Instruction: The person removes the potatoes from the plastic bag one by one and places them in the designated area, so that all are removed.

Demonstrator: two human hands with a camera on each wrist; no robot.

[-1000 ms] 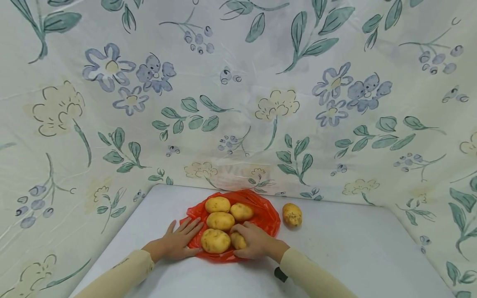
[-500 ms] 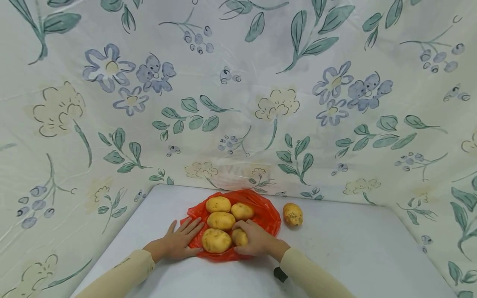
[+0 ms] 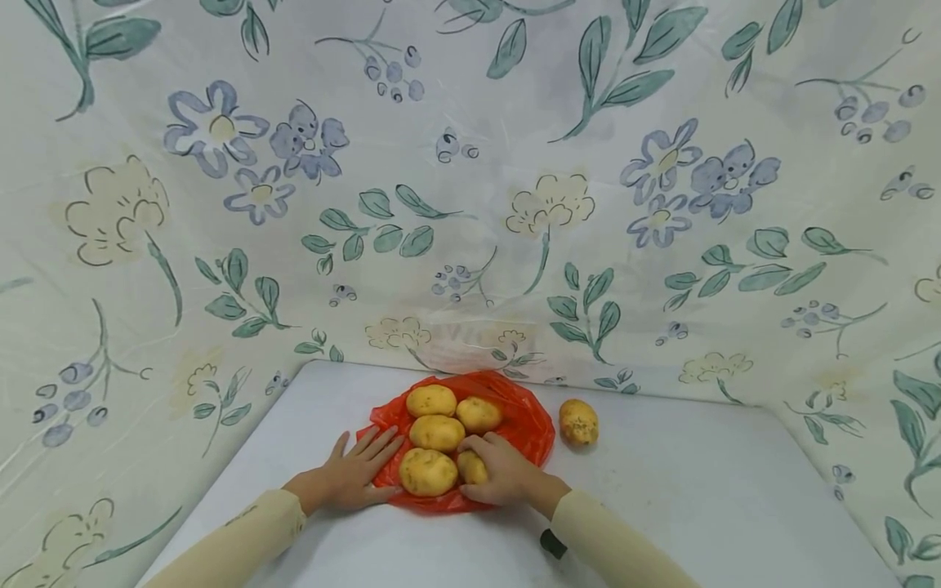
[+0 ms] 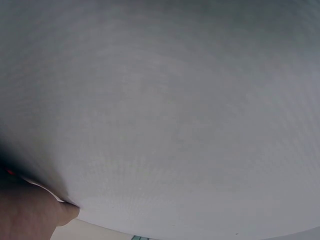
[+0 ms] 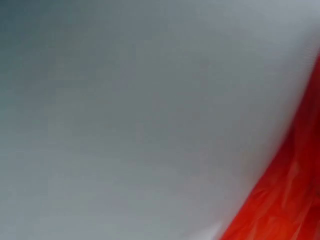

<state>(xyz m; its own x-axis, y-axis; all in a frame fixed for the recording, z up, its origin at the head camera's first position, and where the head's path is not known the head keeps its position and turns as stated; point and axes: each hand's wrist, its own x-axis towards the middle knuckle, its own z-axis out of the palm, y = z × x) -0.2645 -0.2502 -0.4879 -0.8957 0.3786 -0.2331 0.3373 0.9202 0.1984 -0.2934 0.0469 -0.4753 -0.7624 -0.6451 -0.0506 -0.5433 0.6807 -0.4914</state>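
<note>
A red plastic bag (image 3: 525, 425) lies spread on the white table with several potatoes on it. My right hand (image 3: 501, 472) curls round a potato (image 3: 472, 467) at the bag's front right, its fingers over the top and the thumb at the near side. Just left of that sits a large potato (image 3: 429, 472), and behind are other potatoes (image 3: 437, 433). With fingers spread, my left hand (image 3: 353, 475) rests flat on the bag's left edge. In the left wrist view only part of the left hand (image 4: 30, 212) shows. The right wrist view catches the red bag (image 5: 285, 200) without the hand.
One more potato (image 3: 578, 422) lies on the table to the right of the bag. Under the right forearm a small dark object (image 3: 553, 543) shows in part. A floral cloth (image 3: 470, 269) rises behind and beside the white table (image 3: 698, 490).
Both hands keep their places on the bag and the potato. The head view shifts very slightly; nothing else visibly moves.
</note>
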